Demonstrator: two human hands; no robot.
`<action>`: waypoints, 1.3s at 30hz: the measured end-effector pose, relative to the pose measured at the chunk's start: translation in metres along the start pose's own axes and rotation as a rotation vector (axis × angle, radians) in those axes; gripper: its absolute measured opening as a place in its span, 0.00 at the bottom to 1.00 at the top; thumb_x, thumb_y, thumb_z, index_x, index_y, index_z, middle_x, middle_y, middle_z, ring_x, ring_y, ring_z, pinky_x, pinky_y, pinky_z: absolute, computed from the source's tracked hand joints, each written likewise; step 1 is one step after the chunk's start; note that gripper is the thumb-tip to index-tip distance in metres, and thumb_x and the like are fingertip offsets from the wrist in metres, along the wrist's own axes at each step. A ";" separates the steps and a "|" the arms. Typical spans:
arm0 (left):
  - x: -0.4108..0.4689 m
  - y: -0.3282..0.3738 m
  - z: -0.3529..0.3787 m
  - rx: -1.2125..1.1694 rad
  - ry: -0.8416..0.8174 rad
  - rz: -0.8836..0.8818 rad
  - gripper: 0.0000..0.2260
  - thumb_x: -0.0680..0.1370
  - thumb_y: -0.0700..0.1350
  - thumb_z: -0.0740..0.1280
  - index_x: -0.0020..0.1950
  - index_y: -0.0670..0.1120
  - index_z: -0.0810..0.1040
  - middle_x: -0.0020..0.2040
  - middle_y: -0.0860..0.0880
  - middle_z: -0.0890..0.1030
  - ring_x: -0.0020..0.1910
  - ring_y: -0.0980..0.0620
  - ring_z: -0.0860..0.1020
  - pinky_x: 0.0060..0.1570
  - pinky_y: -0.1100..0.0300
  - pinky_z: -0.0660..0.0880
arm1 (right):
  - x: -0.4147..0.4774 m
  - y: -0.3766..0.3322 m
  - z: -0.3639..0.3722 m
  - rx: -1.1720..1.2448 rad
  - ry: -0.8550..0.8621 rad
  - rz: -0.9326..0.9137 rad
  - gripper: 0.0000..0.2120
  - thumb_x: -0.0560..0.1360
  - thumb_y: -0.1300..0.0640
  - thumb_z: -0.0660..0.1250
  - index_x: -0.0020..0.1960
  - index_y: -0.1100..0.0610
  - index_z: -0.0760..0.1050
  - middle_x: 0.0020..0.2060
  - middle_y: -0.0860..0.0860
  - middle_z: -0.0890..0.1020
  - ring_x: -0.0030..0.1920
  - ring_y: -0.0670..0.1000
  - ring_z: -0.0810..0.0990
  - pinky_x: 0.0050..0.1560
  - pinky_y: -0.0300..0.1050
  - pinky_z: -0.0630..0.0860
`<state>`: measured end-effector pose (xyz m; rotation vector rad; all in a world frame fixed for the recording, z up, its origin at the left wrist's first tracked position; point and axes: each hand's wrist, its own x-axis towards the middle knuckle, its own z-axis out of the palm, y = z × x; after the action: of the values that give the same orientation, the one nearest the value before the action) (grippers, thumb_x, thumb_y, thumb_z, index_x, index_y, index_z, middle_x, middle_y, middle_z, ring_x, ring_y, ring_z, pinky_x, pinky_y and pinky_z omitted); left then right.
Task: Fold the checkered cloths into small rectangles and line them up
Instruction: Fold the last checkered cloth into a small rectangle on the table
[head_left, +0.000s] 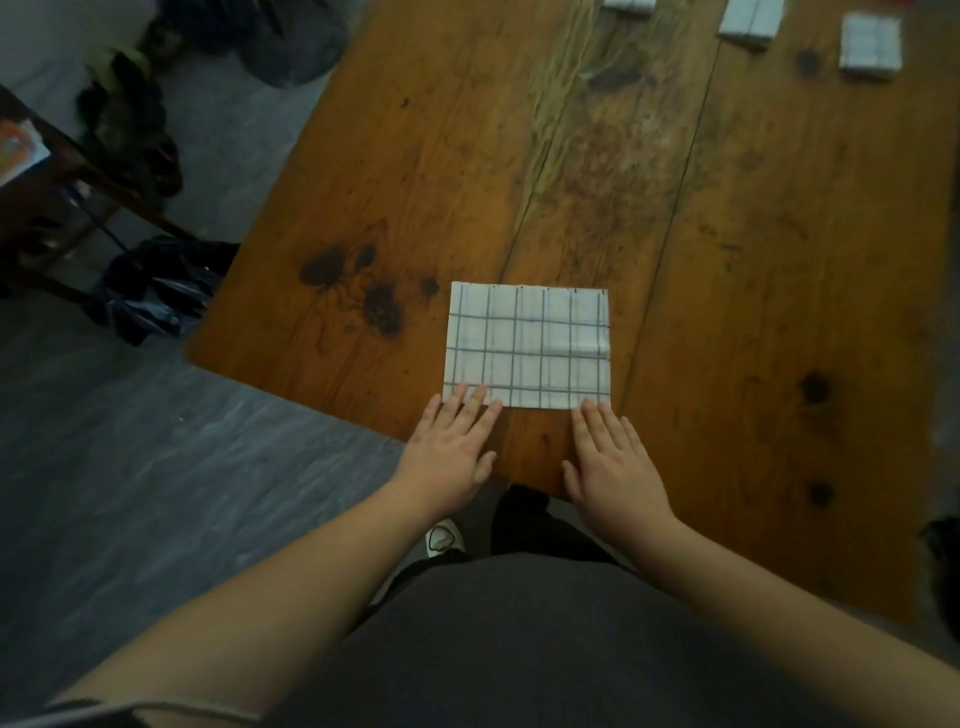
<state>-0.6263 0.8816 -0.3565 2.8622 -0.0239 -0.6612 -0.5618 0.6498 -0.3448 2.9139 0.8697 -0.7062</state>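
Half-folded checkered cloth (527, 345) lies flat near the front edge of the bench (727, 234). Flat left grip (452, 452), fingers straight, tips on its near-left corner. Flat right grip (613, 462), fingers straight, tips touching its near-right corner. Three folded cloths (870, 44) sit far back right.

You had no text, label, number or sign that could be read; the orange printed sheet (15, 150) at the left edge was too blurred.
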 end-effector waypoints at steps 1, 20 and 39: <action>0.000 0.001 -0.001 0.013 0.008 -0.004 0.30 0.84 0.58 0.50 0.83 0.50 0.43 0.83 0.47 0.43 0.81 0.47 0.39 0.79 0.45 0.39 | -0.002 -0.003 0.000 0.010 0.014 0.021 0.34 0.83 0.41 0.49 0.82 0.57 0.45 0.81 0.55 0.49 0.81 0.54 0.44 0.80 0.54 0.44; -0.013 -0.037 -0.001 0.047 -0.040 -0.020 0.32 0.82 0.60 0.43 0.82 0.46 0.40 0.83 0.47 0.41 0.81 0.49 0.38 0.79 0.48 0.39 | -0.004 0.002 0.005 0.027 -0.009 0.134 0.33 0.83 0.40 0.41 0.82 0.56 0.41 0.82 0.54 0.44 0.81 0.52 0.40 0.80 0.55 0.42; 0.001 -0.034 0.001 0.011 0.009 0.108 0.32 0.79 0.58 0.38 0.82 0.45 0.43 0.82 0.46 0.45 0.82 0.49 0.43 0.80 0.51 0.42 | 0.005 0.015 0.004 0.059 0.024 0.007 0.31 0.84 0.43 0.46 0.82 0.54 0.42 0.81 0.51 0.45 0.80 0.48 0.40 0.80 0.49 0.41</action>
<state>-0.6263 0.9144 -0.3646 2.8504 -0.1799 -0.6283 -0.5521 0.6396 -0.3527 2.9815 0.8542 -0.7102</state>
